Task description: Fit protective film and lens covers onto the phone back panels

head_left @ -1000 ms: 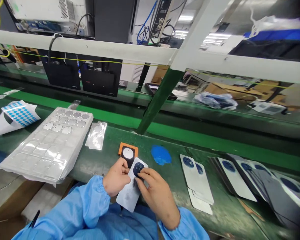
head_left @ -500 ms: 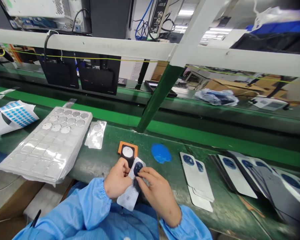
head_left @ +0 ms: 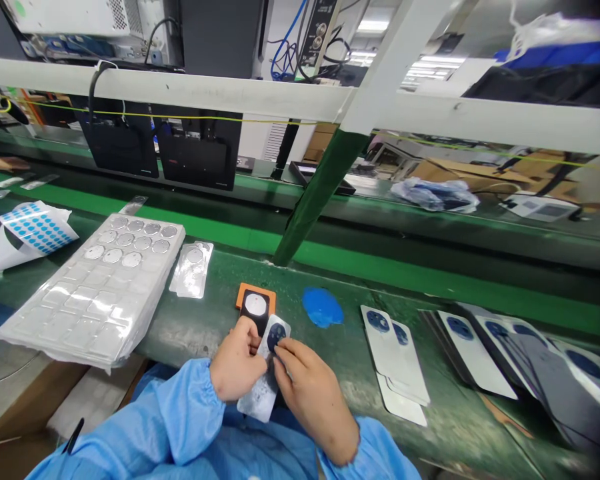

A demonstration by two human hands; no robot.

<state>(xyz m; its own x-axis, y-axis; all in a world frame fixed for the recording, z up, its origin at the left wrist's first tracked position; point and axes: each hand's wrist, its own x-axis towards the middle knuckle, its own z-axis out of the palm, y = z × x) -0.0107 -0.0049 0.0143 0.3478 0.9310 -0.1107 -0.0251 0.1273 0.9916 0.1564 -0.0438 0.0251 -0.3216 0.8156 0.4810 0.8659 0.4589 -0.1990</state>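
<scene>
My left hand (head_left: 237, 365) grips the left edge of a silver phone back cover (head_left: 260, 393) held over the table's near edge. The cover has a dark blue round camera patch (head_left: 276, 333) near its top. My right hand (head_left: 307, 390) holds the cover's right side, its fingertips pinched at the lower edge of that patch. Just beyond the cover lies an orange and black fixture (head_left: 255, 303) with a white disc in it.
A clear blister tray (head_left: 87, 287) with several round discs lies at the left, a small clear pack (head_left: 193, 269) beside it. A blue film scrap (head_left: 322, 307), stacked back covers (head_left: 394, 353) and more covers (head_left: 525, 353) lie to the right. Another person's hand (head_left: 0, 164) shows far left.
The cover has tilted a little and my right fingertips have shifted along the blue patch. Another person's hand has come into view at the far left.
</scene>
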